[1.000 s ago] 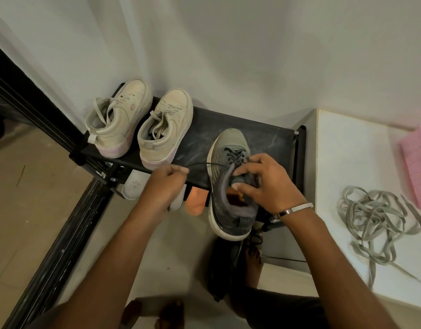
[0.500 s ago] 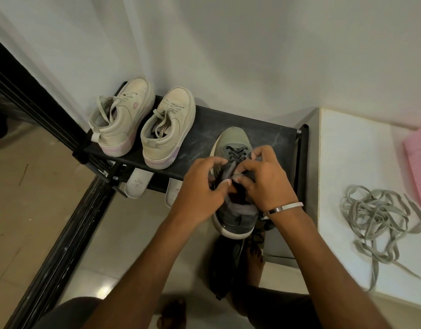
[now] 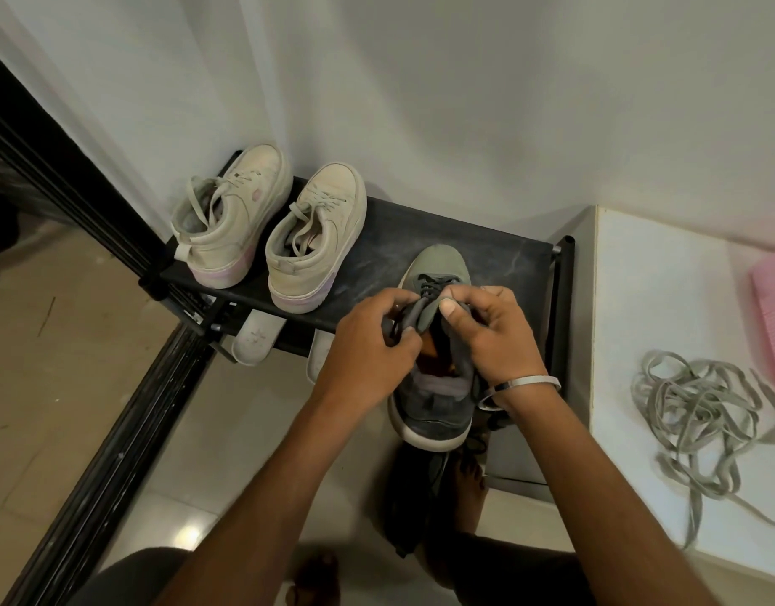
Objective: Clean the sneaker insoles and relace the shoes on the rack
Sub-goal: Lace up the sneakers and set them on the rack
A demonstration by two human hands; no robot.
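Grey-green knit sneaker (image 3: 436, 387) sits on black rack shelf (image 3: 486, 251), toe to wall, heel overhanging. Both hands at its tongue: left hand (image 3: 368, 347) pinching dark lace, right hand (image 3: 493, 338) gripping tongue w/ thumb. Left nearer eyelets.

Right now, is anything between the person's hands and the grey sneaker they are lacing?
Nothing visible. The left hand and right hand are both already on the grey sneaker at its tongue and dark lace; the two beige sneakers sit apart on the rack.
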